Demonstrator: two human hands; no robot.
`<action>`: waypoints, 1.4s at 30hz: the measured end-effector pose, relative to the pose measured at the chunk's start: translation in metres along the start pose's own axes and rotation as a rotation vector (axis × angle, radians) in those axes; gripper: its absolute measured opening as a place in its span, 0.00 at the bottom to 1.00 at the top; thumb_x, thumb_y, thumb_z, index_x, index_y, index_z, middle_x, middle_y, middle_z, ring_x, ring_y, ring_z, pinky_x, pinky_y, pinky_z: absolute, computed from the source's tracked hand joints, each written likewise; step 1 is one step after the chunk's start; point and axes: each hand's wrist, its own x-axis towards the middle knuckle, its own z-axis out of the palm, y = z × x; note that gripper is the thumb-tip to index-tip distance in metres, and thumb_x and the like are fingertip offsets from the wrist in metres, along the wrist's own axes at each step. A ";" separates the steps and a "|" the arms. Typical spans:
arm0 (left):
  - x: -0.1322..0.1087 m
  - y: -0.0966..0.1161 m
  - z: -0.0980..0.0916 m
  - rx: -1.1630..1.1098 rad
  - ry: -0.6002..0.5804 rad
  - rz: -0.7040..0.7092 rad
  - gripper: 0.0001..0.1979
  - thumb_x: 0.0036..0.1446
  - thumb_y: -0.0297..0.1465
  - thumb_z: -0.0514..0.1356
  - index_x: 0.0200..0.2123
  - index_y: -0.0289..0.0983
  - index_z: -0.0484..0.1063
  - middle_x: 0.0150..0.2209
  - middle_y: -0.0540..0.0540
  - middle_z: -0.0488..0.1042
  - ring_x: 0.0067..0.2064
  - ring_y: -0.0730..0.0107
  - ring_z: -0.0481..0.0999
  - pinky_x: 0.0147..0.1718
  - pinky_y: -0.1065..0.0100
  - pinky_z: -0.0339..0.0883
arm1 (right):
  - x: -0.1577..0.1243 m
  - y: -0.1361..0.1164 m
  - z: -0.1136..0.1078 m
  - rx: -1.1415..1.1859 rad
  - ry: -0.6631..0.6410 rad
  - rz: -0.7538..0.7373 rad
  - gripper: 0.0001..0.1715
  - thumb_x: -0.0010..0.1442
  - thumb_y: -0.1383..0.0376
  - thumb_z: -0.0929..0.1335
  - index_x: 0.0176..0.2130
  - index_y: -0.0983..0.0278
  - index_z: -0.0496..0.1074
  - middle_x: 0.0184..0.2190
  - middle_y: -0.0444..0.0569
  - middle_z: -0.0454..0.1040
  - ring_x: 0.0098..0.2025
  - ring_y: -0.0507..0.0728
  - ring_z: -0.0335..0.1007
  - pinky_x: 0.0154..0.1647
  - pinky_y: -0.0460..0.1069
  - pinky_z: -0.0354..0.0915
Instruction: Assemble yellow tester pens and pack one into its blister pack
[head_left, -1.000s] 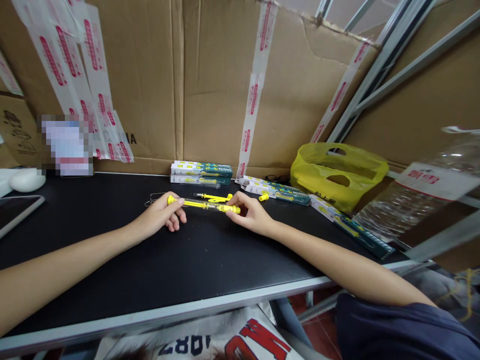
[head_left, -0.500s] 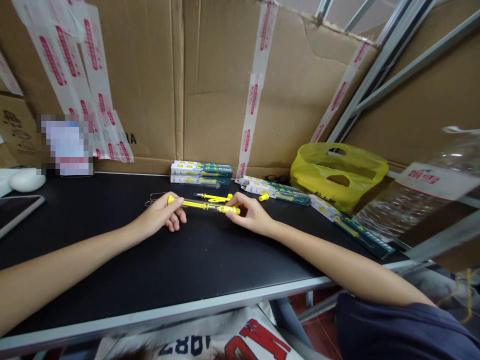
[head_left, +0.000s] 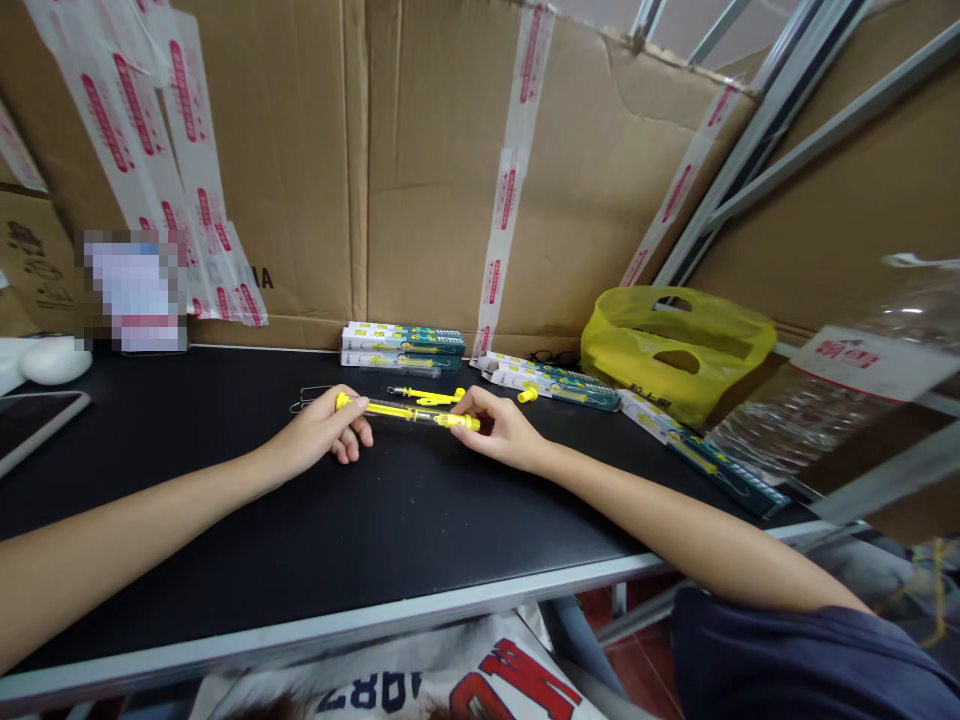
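Note:
My left hand (head_left: 330, 430) pinches the yellow left end of a clear-tubed spring scale (head_left: 396, 410), thumb on top. At its other end, the yellow cap is gripped between the thumb and fingers of my right hand (head_left: 501, 425). The scale lies nearly level just above the black table, with wire hooks (head_left: 301, 405) sticking out left of my left hand. Just behind it, loose yellow parts with a small spring and hook (head_left: 431, 396) lie on the table, partly hidden by my right fingers. A small yellow cap (head_left: 528, 394) sits beyond my right hand.
Green-and-white boxes (head_left: 401, 345) are stacked against the cardboard wall (head_left: 427, 200); more boxes (head_left: 551, 382) lie to the right. A yellow plastic bag (head_left: 679, 340) and a large water bottle (head_left: 832, 390) stand far right. At left are a phone (head_left: 37, 430) and a white rounded object (head_left: 56, 360).

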 end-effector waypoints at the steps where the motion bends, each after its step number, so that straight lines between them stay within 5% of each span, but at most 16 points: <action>1: 0.000 0.000 0.000 0.001 0.000 0.000 0.17 0.56 0.45 0.55 0.33 0.38 0.57 0.23 0.52 0.73 0.18 0.76 0.70 0.17 0.74 0.62 | 0.000 0.000 0.000 0.000 -0.002 -0.001 0.10 0.58 0.59 0.67 0.35 0.63 0.63 0.23 0.40 0.61 0.22 0.48 0.53 0.23 0.44 0.53; 42: 0.000 -0.001 -0.001 0.056 -0.031 0.019 0.13 0.59 0.42 0.53 0.33 0.37 0.56 0.23 0.52 0.73 0.19 0.77 0.70 0.17 0.75 0.63 | -0.001 0.001 -0.001 -0.130 -0.057 -0.045 0.10 0.58 0.60 0.66 0.36 0.64 0.66 0.23 0.40 0.62 0.23 0.48 0.55 0.25 0.44 0.54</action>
